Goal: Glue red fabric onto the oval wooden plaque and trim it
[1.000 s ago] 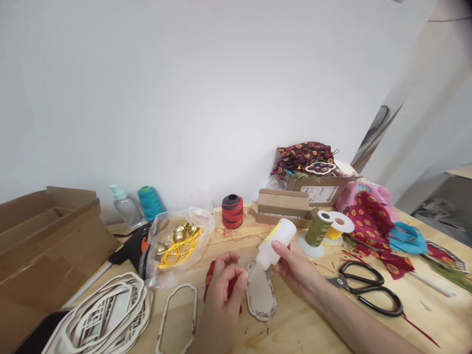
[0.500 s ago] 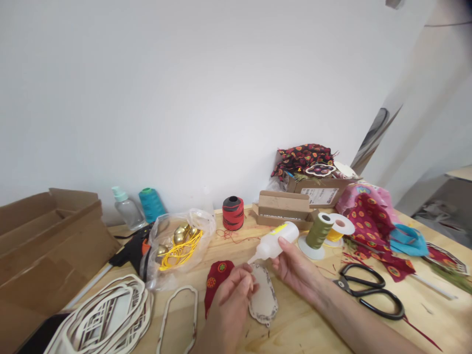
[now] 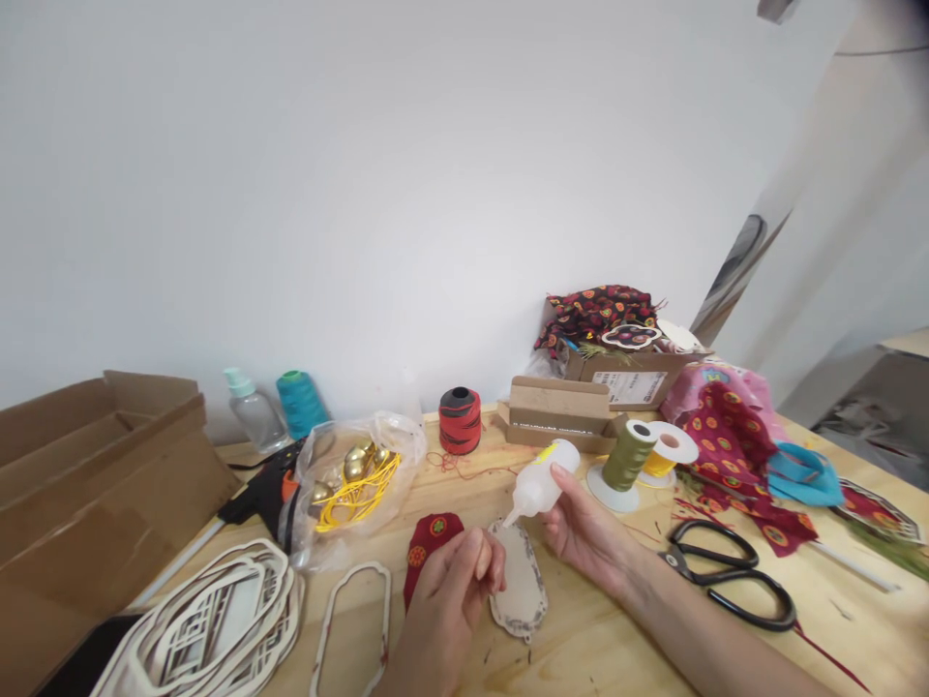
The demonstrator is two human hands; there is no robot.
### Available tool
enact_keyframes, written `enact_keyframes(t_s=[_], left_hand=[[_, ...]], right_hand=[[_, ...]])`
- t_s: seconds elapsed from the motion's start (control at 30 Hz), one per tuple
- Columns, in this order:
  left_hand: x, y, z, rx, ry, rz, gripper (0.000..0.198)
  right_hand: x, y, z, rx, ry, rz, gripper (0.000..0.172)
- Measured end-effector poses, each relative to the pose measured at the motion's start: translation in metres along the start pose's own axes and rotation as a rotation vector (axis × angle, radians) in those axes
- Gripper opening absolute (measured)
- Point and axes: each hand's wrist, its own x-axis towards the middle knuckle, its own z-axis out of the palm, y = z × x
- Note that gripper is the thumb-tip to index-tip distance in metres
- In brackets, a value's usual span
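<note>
While the right hand (image 3: 584, 530) is holding a white bottle (image 3: 541, 481) with its tip pointing down by the top of a pale, flat plate (image 3: 520, 586), the left hand (image 3: 454, 586) is pinching its fingers together, though one cannot tell if they are holding anything. The plate is lying on the wooden table (image 3: 581, 634), and red cloth (image 3: 428, 547) is peeking out behind the left hand.

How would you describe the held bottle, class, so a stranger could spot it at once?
On the table, find the olive spool. Just left of it, the right hand holds the bottle, nozzle angled down toward the plaque. Unlike the clear pump bottle by the big carton, it is milky white with a yellow mark.
</note>
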Motion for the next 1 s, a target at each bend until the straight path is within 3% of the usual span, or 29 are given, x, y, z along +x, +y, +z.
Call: enact_keyframes(t_s=[0.23,0.47,0.73,1.0], left_hand=[[0.001,0.001,-0.005,0.197,0.026,0.034,0.035],[0.0,0.003,-0.01,0.336,0.112,0.0,0.02],[0.0,0.006,-0.01,0.413,0.102,0.054,0.018],[-0.004,0.01,-0.005,0.533,0.259,0.109,0.016]], right_hand=[[0.0,-0.001,0.002,-0.003,-0.006,0.023,0.033],[-0.001,0.004,0.002,-0.068,-0.009,-0.041,0.027],[-0.001,0.003,0.0,-0.148,0.029,-0.131,0.022],[-0.001,0.01,0.003,-0.176,0.051,-0.251,0.022]])
